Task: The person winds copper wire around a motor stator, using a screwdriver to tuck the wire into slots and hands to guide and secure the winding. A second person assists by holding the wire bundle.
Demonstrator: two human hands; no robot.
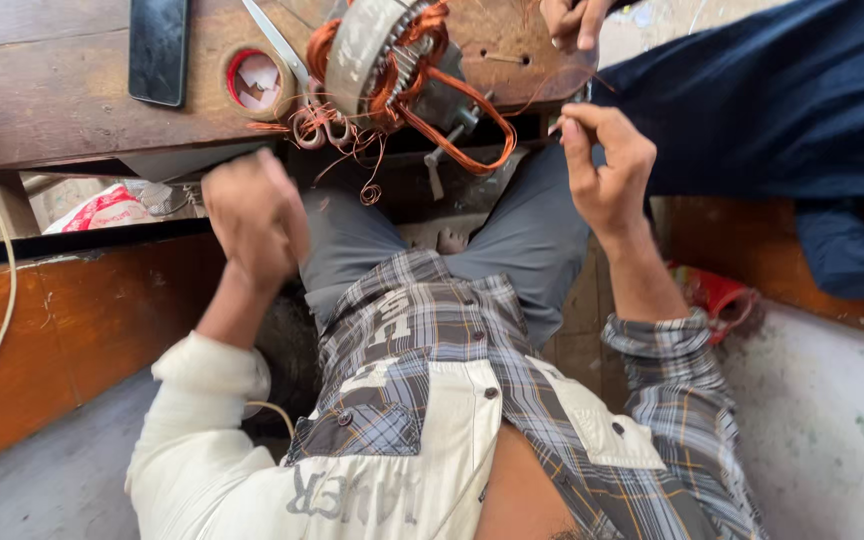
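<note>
Plaid shirt [472,400] and grey trousers [522,240] fill the view closest to me, and my hands rise from them toward the stator [377,55]. My right hand [607,170] has its fingers curled together, thumb and forefinger pinched, seemingly on a fine copper wire [552,95] running up toward the stator; the strand is too thin to be sure. My left hand [252,215] is blurred, closed into a fist below the stator and well left of my right; what it grips I cannot tell. That stator lies on the wooden bench [52,100], copper windings [452,120] spilling over the edge. Scissors [292,70] lie just left of it, then a tape roll [254,78] and a dark phone [158,48]. Another person's hand [572,20] rests right of it. Doing this well, I judge, means steady tension, no kinks.
</note>
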